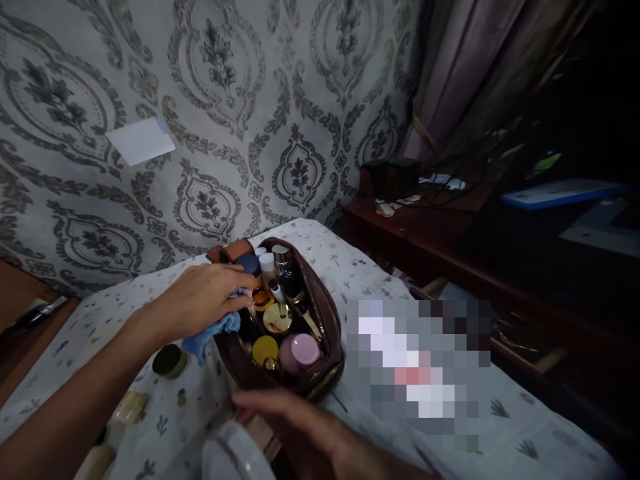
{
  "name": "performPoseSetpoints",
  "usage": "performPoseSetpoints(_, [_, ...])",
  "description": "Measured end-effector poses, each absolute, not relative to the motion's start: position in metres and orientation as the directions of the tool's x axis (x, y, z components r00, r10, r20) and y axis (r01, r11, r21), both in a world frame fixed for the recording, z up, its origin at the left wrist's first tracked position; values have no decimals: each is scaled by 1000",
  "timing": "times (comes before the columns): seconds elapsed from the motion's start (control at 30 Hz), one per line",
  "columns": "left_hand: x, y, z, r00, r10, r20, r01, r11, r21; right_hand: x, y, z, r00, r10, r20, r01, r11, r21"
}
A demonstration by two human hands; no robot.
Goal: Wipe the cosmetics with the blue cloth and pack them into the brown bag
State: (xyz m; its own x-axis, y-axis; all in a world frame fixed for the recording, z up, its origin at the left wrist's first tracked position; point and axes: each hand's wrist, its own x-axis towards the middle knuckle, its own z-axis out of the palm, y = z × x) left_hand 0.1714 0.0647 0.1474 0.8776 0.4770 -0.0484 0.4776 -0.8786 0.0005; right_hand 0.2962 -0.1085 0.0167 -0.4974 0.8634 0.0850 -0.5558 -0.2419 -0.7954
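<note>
Head view: on the bed [345, 267], the bag [331, 323] stands unzipped and crowded, so the work looks partway at most. The left hand [207, 297] closes on a bunched blue cloth [213, 333] at the bag's left rim, fingers over the blue lid [249, 265]. The right hand [310, 420], blurred, points straight fingers near the front; I cannot tell whether it grips anything. A pink jar [304, 351] and yellow lid [265, 350] sit inside; a dark jar [169, 361] lies outside, left. The bench [400, 220] borders the bed's right edge; behind the bag there seems room to move, but inside, gaps look tight.
</note>
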Motion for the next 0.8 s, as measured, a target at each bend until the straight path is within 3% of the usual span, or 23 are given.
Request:
performPoseSetpoints(0.13, [169,64,148,884,466,-46,467,-883,31,334,-107,74,-370,917,147,-482,-54,-875])
performPoseSetpoints(0.23, [169,63,150,875,482,-44,484,-874,39,354,-85,101,-207,959,192,-246,139,-959])
performPoseSetpoints(0.33, [169,63,150,867,496,-51,498,-866,42,362,-53,103,-143,951,274,62,285,-956])
performPoseSetpoints(0.57, [168,64,150,854,513,-87,517,-855,31,360,-17,98,-251,907,337,534,420,-734])
performPoseSetpoints(0.8, [164,66,148,862,503,-59,507,-857,90,356,-3,108,-320,906,278,742,422,-522])
